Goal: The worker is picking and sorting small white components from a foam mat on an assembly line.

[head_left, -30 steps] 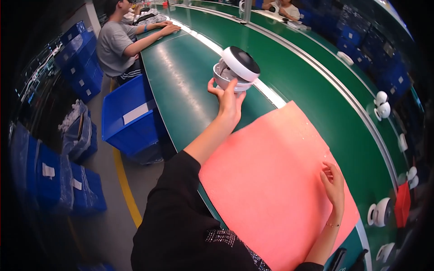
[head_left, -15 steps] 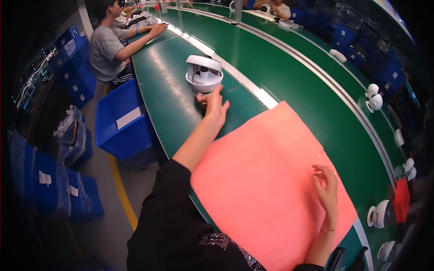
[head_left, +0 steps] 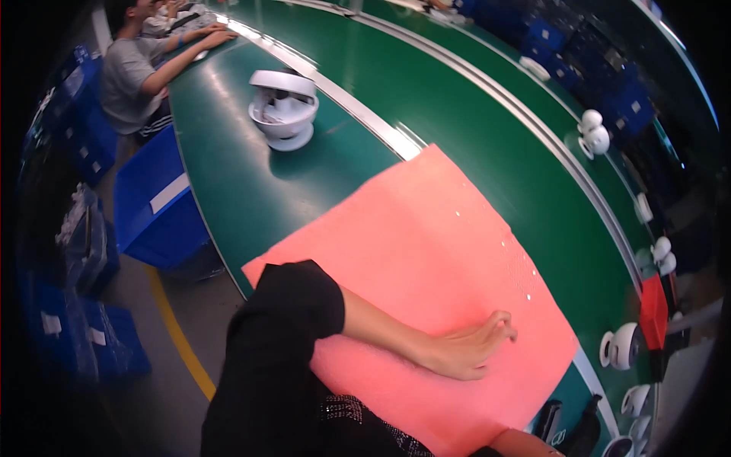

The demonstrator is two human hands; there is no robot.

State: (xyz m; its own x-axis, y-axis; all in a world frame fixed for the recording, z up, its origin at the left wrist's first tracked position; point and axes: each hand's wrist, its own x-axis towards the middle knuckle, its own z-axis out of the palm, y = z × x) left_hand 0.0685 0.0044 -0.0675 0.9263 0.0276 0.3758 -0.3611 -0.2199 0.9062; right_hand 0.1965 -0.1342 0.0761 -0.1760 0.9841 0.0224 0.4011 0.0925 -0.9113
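Observation:
My left hand (head_left: 468, 352) rests on the pink foam mat (head_left: 426, 228), palm down, with its fingers curled together and nothing in them. Its bare forearm runs back across the mat to a black sleeve at the lower left. A white, round device (head_left: 283, 110) stands alone on the green table (head_left: 228, 190), far beyond the mat's upper corner and well apart from the hand. Only a small piece of my right arm (head_left: 525, 442) shows at the bottom edge; the right hand itself is hidden.
A green conveyor (head_left: 487, 107) runs past the mat's far side, with white dome-shaped units (head_left: 594, 137) along its right. Another white unit (head_left: 620, 346) and a red box (head_left: 653, 308) sit near the mat's right corner. Blue crates (head_left: 156, 206) stand on the left. A seated person (head_left: 129, 68) works at the top left.
My left hand let go of the white device, left it standing on the green table, and drew back onto the pink mat. My right hand left the mat and dropped out of view.

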